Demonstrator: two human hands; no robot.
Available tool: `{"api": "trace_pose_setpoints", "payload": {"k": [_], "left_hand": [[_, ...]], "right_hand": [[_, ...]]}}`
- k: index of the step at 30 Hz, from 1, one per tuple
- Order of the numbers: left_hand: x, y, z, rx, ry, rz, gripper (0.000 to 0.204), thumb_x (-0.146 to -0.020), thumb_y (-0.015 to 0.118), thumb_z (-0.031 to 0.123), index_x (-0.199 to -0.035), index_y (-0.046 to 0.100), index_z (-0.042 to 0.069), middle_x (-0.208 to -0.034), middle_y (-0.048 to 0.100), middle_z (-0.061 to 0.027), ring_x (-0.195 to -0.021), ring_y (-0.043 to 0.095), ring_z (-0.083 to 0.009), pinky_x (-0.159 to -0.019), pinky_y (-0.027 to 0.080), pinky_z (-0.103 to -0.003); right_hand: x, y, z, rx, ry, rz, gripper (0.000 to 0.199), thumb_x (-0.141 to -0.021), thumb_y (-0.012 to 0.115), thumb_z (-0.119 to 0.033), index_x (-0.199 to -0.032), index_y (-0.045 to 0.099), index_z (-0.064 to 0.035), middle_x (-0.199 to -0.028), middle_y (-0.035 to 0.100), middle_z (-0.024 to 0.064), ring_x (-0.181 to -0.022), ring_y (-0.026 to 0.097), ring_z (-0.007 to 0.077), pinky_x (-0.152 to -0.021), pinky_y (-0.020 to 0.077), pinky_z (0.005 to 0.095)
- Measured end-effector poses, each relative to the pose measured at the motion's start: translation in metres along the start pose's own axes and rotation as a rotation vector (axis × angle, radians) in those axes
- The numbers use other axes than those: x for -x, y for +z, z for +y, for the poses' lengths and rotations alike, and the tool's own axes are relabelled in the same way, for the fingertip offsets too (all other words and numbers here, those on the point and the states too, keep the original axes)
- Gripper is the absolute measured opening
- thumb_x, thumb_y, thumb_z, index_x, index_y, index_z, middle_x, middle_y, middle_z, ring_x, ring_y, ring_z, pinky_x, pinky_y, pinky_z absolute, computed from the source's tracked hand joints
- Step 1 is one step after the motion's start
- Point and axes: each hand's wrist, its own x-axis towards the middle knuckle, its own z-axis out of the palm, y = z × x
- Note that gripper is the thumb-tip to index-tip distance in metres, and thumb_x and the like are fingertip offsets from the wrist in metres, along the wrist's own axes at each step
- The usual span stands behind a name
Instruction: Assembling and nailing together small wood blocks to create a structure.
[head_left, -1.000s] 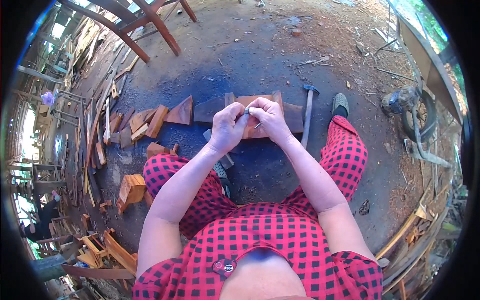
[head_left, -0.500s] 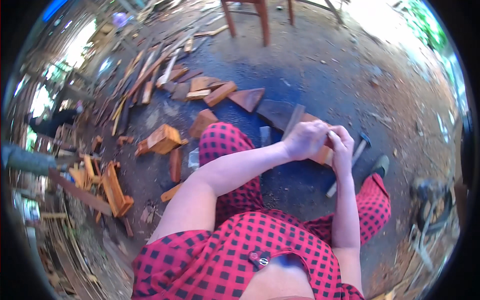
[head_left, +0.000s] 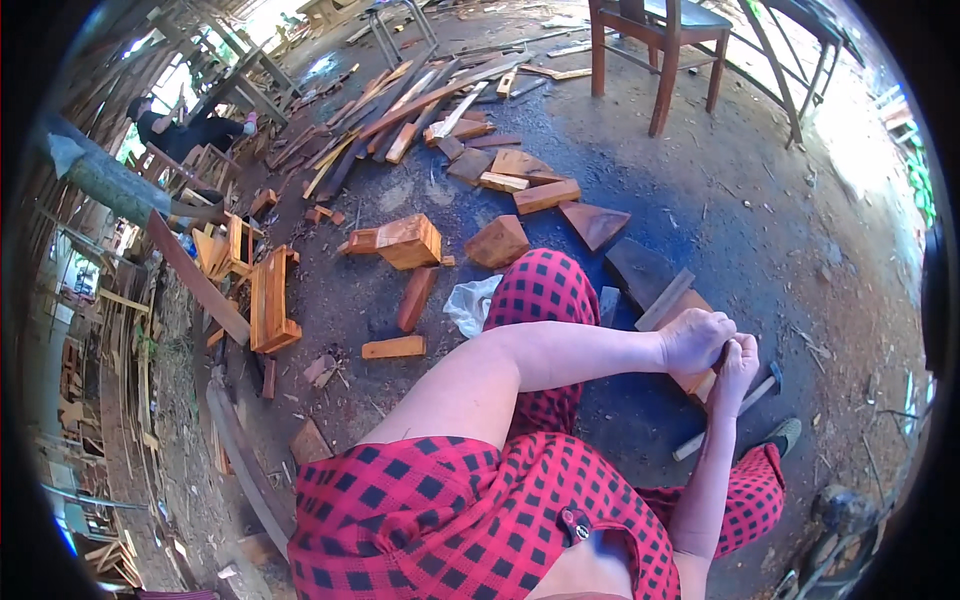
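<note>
My left hand (head_left: 694, 340) and my right hand (head_left: 737, 370) meet in front of me, fingers curled and pressed close together. Whatever they pinch is hidden or too small to name. Beneath them lies a reddish-brown wooden board (head_left: 686, 306), its pale end showing below my left hand. A grey flat bar (head_left: 664, 299) rests across the board, beside my left hand. On the ground by my right hand lies a hammer (head_left: 757, 393) with a dark head, partly covered by my forearm.
Wood blocks (head_left: 404, 240) and offcuts (head_left: 595, 224) lie left and ahead, with a plastic bag (head_left: 472, 305) by my knee. Farther off are piled strips (head_left: 420, 105) and a wooden chair (head_left: 664, 60). A person (head_left: 165, 130) sits at far left beyond a log (head_left: 120, 185).
My view has swung left, so the scene sits farther right and lower. My hands stay together over the board, fingers still closed. More of the chair and the seated person shows.
</note>
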Motion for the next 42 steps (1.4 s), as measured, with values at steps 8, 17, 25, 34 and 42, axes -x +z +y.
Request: {"api": "trace_pose_setpoints", "payload": {"k": [8, 17, 25, 34, 42], "left_hand": [[-0.001, 0.007, -0.005, -0.145, 0.069, -0.075, 0.020, -0.070, 0.060, 0.013, -0.085, 0.056, 0.000, -0.079, 0.059, -0.0173, -0.074, 0.062, -0.0336, -0.068, 0.050, -0.039], [-0.027, -0.021, -0.008, 0.063, -0.427, -0.463, 0.022, -0.071, 0.059, 0.018, -0.071, 0.066, -0.003, -0.074, 0.063, -0.0237, -0.074, 0.063, -0.0360, -0.070, 0.049, -0.042], [-0.013, -0.011, -0.013, -0.027, -0.282, -0.383, 0.022, -0.072, 0.058, 0.021, -0.070, 0.065, -0.001, -0.073, 0.064, -0.0226, -0.075, 0.064, -0.0352, -0.071, 0.050, -0.042], [0.000, -0.003, -0.009, -0.060, -0.264, -0.260, 0.019, -0.074, 0.059, 0.017, -0.078, 0.056, -0.001, -0.072, 0.063, -0.0208, -0.074, 0.064, -0.0343, -0.068, 0.050, -0.041], [0.007, 0.012, -0.010, -0.083, -0.253, -0.191, 0.022, -0.072, 0.062, 0.017, -0.083, 0.054, -0.001, -0.073, 0.063, -0.0178, -0.075, 0.065, -0.0331, -0.068, 0.051, -0.040]], "right_hand": [[-0.010, -0.008, 0.019, -0.090, 0.005, 0.053, 0.011, -0.090, 0.043, -0.005, -0.081, 0.050, -0.0036, -0.070, 0.048, -0.0028, -0.060, 0.044, 0.0033, -0.052, 0.0379, 0.0186], [-0.011, -0.010, 0.021, 0.225, -0.085, -0.056, 0.012, -0.090, 0.047, -0.005, -0.082, 0.054, -0.0007, -0.071, 0.055, 0.0018, -0.058, 0.052, 0.0069, -0.055, 0.0443, 0.0216], [-0.015, -0.009, 0.021, 0.296, -0.069, -0.057, 0.015, -0.090, 0.047, -0.004, -0.076, 0.052, -0.0010, -0.065, 0.052, 0.0007, -0.054, 0.050, 0.0059, -0.047, 0.0430, 0.0211], [-0.018, -0.005, 0.017, 0.307, -0.064, -0.040, 0.015, -0.088, 0.046, -0.002, -0.073, 0.051, -0.0013, -0.064, 0.050, 0.0003, -0.052, 0.046, 0.0050, -0.044, 0.0425, 0.0220], [-0.025, -0.010, 0.028, 0.355, -0.081, -0.036, 0.015, -0.083, 0.048, -0.001, -0.069, 0.050, 0.0003, -0.060, 0.051, 0.0016, -0.051, 0.046, 0.0061, -0.042, 0.0382, 0.0227]]}}
